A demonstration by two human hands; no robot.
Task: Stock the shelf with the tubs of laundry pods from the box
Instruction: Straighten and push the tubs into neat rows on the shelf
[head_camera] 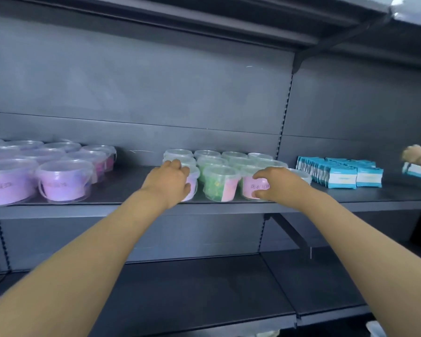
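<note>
Several clear tubs of green laundry pods with pink labels [220, 183] stand in rows on the grey middle shelf [122, 190]. My left hand [169, 182] grips the front left tub [192, 184] of that group, fingers curled over its lid and side. My right hand [276, 184] grips the front right tub [249, 188], thumb on its label. Both tubs stand on the shelf near its front edge. The box is out of view.
Several purple-filled tubs [63, 181] fill the left of the same shelf. Blue and white packets [343, 172] stand in rows on the right section, where another person's hand [416, 155] holds a packet [417, 171]. The lower shelf [204, 288] is dark and bare.
</note>
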